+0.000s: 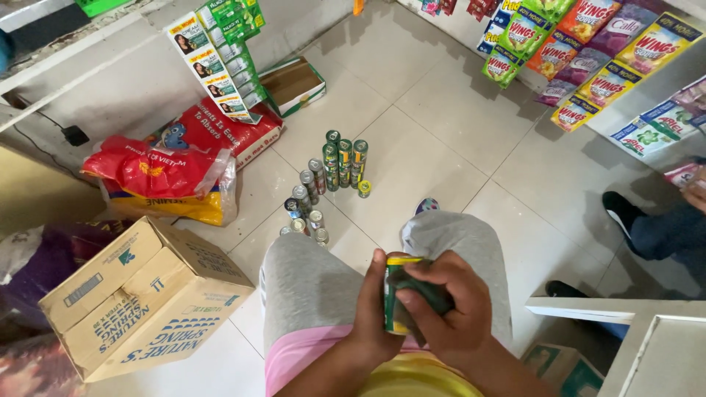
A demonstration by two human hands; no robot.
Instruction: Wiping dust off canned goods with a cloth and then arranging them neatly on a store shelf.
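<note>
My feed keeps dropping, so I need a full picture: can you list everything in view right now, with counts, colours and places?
cans on the floor: about a dozen, green and silver, clustered on the tiles ahead of the knees
cardboard box: one, brown, left
sacks: two or more, red and yellow, against the left wall
small carton: one, green-edged, open, by the wall
sachet strips: green and white, hanging upper left
sachet strips on the right: many, mixed colours
another person's legs: dark shoes, right edge
white counter: lower right
held can: one, green with yellow rim
left hand: grips the can
right hand: fingers wrapped over it
</note>
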